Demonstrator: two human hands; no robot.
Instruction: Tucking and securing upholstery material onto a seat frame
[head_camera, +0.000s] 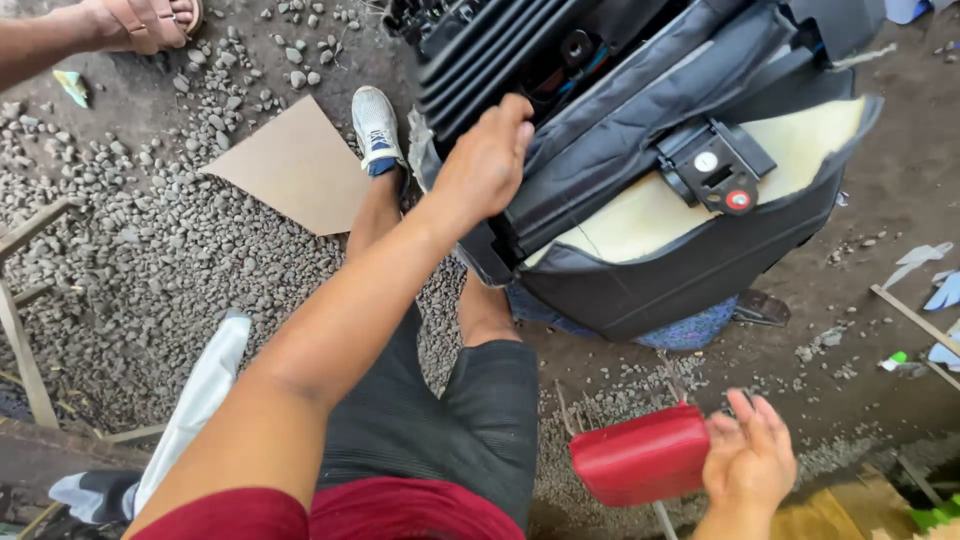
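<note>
My left hand (483, 163) grips the edge of a black vehicle seat (640, 130) that lies upturned on the ground, with yellow foam (650, 210) showing on its underside and a black latch with a red button (715, 170). My right hand (750, 460) is low at the right, fingers spread, touching the end of a red block-shaped object (640, 455). My legs in dark shorts (430, 420) and a white shoe (377, 125) are below the seat.
The ground is dirt with grey gravel (150, 250). A brown cardboard sheet (295, 165) lies left of my foot. Another person's sandalled foot (140, 20) is at the top left. White cloth (200, 390) lies at the left; scraps and wooden strips (915, 320) at the right.
</note>
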